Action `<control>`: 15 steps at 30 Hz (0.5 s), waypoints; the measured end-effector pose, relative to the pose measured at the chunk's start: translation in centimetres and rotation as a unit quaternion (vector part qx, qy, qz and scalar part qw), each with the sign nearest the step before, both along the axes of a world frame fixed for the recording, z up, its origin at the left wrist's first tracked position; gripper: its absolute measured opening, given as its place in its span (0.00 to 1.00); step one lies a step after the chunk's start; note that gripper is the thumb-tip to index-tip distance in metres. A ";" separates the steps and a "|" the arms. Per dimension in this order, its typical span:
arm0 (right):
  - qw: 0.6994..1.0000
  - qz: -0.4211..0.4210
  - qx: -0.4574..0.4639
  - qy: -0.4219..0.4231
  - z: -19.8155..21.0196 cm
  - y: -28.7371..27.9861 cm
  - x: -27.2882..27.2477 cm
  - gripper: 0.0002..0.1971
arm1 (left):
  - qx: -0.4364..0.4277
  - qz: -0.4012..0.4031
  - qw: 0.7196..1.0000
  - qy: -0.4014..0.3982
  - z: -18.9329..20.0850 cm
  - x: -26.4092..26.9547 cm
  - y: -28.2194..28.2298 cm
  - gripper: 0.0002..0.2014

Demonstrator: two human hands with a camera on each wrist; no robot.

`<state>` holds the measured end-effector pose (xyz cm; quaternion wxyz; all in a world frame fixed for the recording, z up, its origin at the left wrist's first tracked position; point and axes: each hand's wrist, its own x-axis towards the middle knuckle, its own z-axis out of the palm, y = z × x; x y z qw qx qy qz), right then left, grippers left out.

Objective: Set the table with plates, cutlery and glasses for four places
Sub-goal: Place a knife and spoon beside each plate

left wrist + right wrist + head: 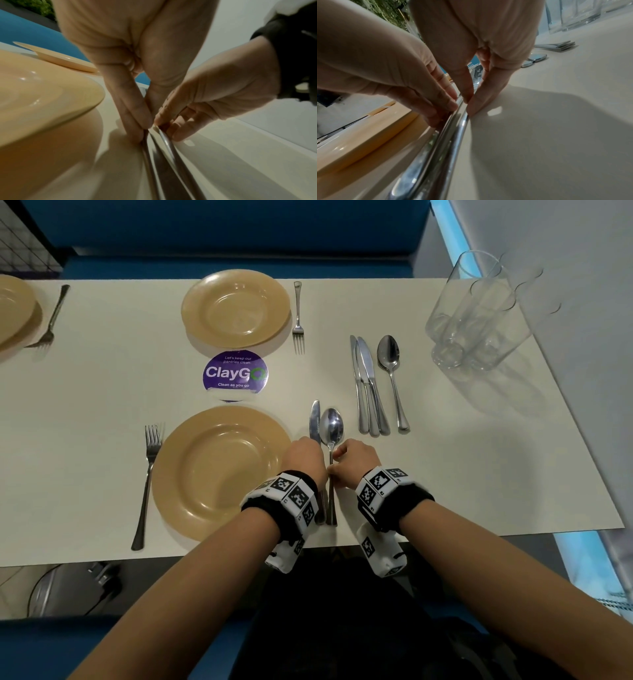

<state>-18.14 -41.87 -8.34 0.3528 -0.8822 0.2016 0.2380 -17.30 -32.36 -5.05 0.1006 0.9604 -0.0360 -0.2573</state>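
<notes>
- Head view: left hand (306,457) pinching a knife (314,420), right hand (354,461) pinching a spoon (331,428), both lying side by side just right of the near plate (219,470) on the table (479,467); fork (147,481) left of that plate; spare cutlery (373,385) and glasses (479,313) farther right.
- Left wrist view: fingertips (137,129) closed on the knife handle against the tabletop.
- Right wrist view: thumb and fingers (477,102) gripping the spoon handle, parallel to the knife.
</notes>
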 end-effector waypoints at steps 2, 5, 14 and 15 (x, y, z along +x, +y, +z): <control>1.000 0.016 -0.004 0.003 -0.1 0.8 -0.4 0.14 | -0.005 0.003 1.000 0.005 -0.1 -0.5 0.7 0.12; 1.000 0.013 0.000 0.001 -0.1 0.6 -0.6 0.13 | -0.008 -0.002 1.000 0.008 -0.2 -0.9 0.8 0.12; 1.000 0.027 -0.008 -0.003 -0.2 0.6 -0.7 0.13 | -0.013 -0.008 1.000 0.003 0.0 -1.4 1.2 0.12; 1.000 0.023 -0.006 -0.005 -0.2 0.6 -0.7 0.13 | -0.014 -0.007 1.000 0.001 0.0 -1.3 1.2 0.12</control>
